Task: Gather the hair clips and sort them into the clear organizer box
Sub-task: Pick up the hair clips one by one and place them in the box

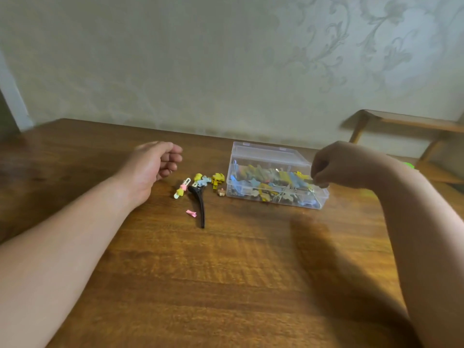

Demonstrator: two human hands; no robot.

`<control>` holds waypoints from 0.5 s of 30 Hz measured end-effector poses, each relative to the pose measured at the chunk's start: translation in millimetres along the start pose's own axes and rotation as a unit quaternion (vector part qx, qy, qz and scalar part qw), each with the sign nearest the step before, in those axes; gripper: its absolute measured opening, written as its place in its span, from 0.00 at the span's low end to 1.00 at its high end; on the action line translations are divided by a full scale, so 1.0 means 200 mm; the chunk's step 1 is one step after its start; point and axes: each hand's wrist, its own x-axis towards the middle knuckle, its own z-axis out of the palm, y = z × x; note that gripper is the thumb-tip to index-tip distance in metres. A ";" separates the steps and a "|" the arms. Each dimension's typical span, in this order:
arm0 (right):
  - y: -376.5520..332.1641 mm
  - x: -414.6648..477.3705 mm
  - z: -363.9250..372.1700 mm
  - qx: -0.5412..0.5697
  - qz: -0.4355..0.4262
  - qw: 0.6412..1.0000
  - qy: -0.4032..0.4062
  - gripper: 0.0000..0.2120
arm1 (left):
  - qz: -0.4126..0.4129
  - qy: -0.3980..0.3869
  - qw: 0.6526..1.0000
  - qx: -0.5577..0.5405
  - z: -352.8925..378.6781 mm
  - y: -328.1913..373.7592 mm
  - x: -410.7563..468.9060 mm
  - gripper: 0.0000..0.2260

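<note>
On the brown wooden table [226,272], the clear plastic organizer box [322,200] already holds most clips. A long black clip [200,209], a small pink clip [191,213] and a few pastel clips [203,180] remain beside it. The left hand [155,164] lies loosely curled and empty. The blurred right hand [334,164] curls over the box, perhaps pinching one.

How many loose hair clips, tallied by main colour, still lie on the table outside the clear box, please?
Black long clip: 1
Pink flat clip: 1
Tan small clip: 1
Yellow clip: 1
Pink-yellow-white clip: 1
Blue-yellow clip: 1
Total: 6, though the blue-yellow one is blurred and may be two.
</note>
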 end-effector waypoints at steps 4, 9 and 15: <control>-0.02 0.02 0.03 -0.012 0.009 1.000 0.008 0.06 | -0.002 -0.002 1.000 0.003 -0.01 0.00 0.00 0.12; -0.06 0.03 0.07 -0.060 -0.001 0.998 -0.013 0.05 | 0.001 -0.001 1.000 0.004 0.00 -0.01 0.00 0.12; -0.05 0.05 0.09 -0.063 -0.008 0.998 -0.025 0.04 | -0.001 -0.001 1.000 0.013 -0.02 -0.02 0.02 0.12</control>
